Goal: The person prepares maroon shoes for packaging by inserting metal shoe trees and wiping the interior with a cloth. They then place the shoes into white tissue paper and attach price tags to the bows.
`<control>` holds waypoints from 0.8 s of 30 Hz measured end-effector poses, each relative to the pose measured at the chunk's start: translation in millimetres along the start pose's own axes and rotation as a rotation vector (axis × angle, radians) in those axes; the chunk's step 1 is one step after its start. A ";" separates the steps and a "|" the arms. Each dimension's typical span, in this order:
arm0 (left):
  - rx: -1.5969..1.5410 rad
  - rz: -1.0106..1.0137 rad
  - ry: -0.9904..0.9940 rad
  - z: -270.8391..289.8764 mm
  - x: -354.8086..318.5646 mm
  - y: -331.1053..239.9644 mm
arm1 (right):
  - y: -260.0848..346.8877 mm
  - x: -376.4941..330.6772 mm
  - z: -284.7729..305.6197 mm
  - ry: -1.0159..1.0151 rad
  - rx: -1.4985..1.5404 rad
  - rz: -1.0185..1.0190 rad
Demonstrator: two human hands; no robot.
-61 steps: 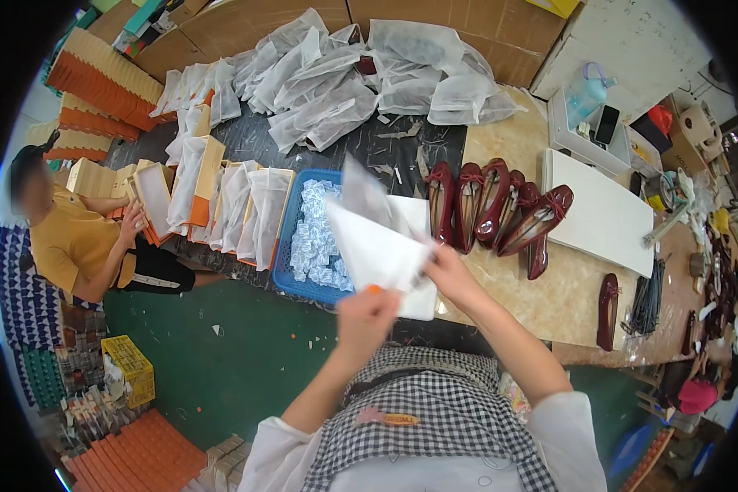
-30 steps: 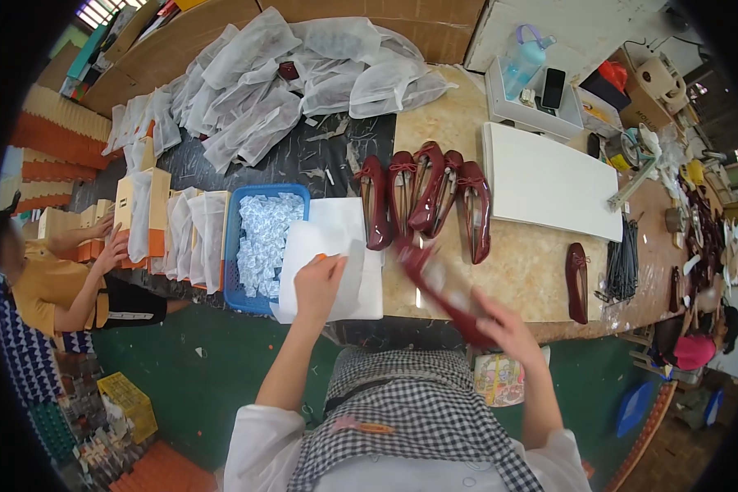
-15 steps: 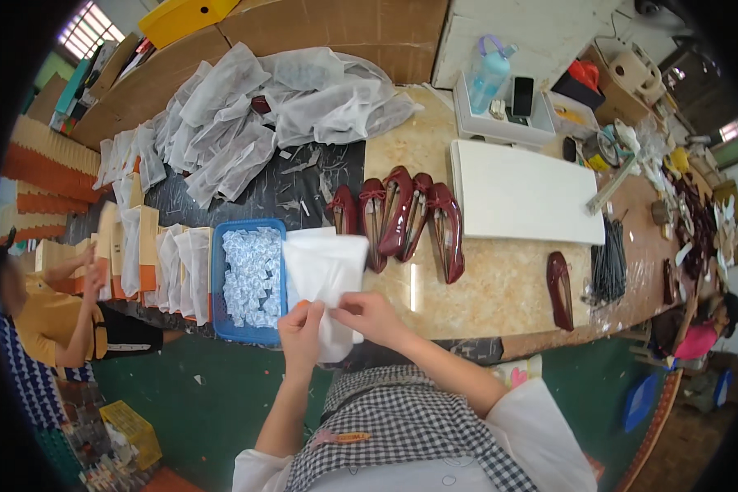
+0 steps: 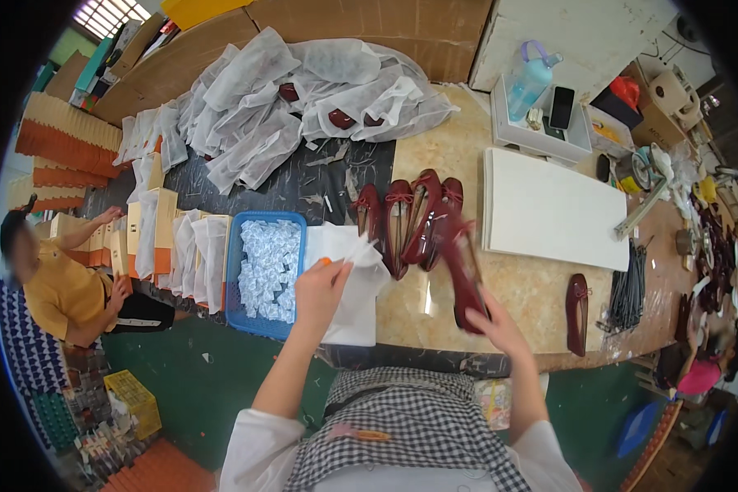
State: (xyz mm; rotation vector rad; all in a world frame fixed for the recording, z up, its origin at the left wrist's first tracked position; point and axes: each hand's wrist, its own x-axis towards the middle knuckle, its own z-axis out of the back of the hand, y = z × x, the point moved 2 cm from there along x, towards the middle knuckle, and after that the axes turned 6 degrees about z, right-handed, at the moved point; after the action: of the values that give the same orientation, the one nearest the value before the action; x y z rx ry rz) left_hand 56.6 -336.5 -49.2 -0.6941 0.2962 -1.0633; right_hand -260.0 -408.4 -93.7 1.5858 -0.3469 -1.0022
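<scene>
Pinched in my left hand (image 4: 321,289) is the edge of a thin white bag (image 4: 366,254), bunched above more flat white bags (image 4: 348,316) on the table. A bit of orange shows at its fingertips. My right hand (image 4: 498,321) grips one end of a glossy dark red flat shoe (image 4: 462,283), which is tilted and a little blurred. Just behind it stand several more red shoes (image 4: 395,225) with bows, side by side. To the left of my left hand is a blue basket (image 4: 232,271) full of small clear packets (image 4: 269,266).
Bagged shoes (image 4: 254,156) are heaped at the back left. A white board stack (image 4: 553,209) lies right of the shoes, with a white bin (image 4: 578,139) behind. One red shoe (image 4: 577,316) and dark thin ties (image 4: 629,291) are farther right. Another person (image 4: 78,287) sits left beside boxes.
My right hand has left the white bag and moved right, taking up a red shoe from the row. My left hand still pinches the bag. The whole view has shifted slightly.
</scene>
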 end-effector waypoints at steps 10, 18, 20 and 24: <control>-0.271 -0.035 -0.016 26.0 -48.8 -46.4 | 66.1 97.2 -115.6 0.172 0.093 0.180; -0.582 0.428 -0.184 40.3 -39.5 11.7 | 90.9 83.2 -159.2 0.263 0.194 0.264; -0.637 0.509 -0.224 42.5 -35.0 17.2 | 66.5 79.4 -131.9 0.158 0.097 0.169; -0.504 0.351 -0.214 52.4 -28.2 37.4 | 27.1 96.0 -85.7 -0.165 -0.271 0.467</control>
State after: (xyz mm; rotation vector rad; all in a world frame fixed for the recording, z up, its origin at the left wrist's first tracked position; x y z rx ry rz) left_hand 97.6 -280.7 -36.8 -1.1510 0.4878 -0.5709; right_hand -131.0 -426.7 -111.4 1.1099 -0.6345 -0.7767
